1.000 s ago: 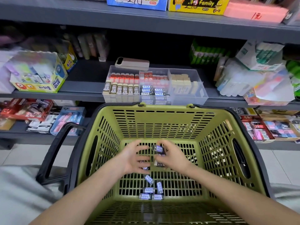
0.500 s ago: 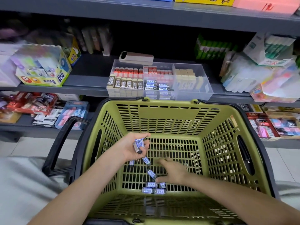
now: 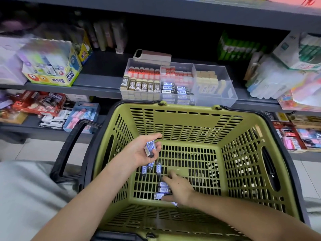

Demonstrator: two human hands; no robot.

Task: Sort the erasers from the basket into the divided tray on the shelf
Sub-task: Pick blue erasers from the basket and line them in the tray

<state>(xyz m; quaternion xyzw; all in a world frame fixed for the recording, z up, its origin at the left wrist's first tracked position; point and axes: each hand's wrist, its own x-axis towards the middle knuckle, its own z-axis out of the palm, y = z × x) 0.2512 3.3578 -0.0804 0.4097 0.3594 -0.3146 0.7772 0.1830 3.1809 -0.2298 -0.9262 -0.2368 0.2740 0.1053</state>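
Note:
A green slotted basket (image 3: 191,119) sits in front of me. Inside it my left hand (image 3: 141,151) holds a small bunch of blue-labelled erasers (image 3: 150,148) above the floor. My right hand (image 3: 178,187) is lower, its fingers curled round a cluster of blue erasers (image 3: 162,190) on the basket floor. Three more blue erasers (image 3: 151,166) lie loose between the hands. The clear divided tray (image 3: 215,84) stands on the shelf behind the basket, with 2B, red, blue and cream erasers in its sections.
A phone (image 3: 152,56) lies across the tray's back left corner. A glue box (image 3: 52,66) stands at shelf left, packaged goods (image 3: 286,75) at shelf right. The basket's black handle (image 3: 73,146) hangs at its left side. More stationery fills the lower shelf.
My right hand passed its erasers to the left hand, then dropped to the basket floor and closed on the cluster there. The left hand lifted slightly with its bunch.

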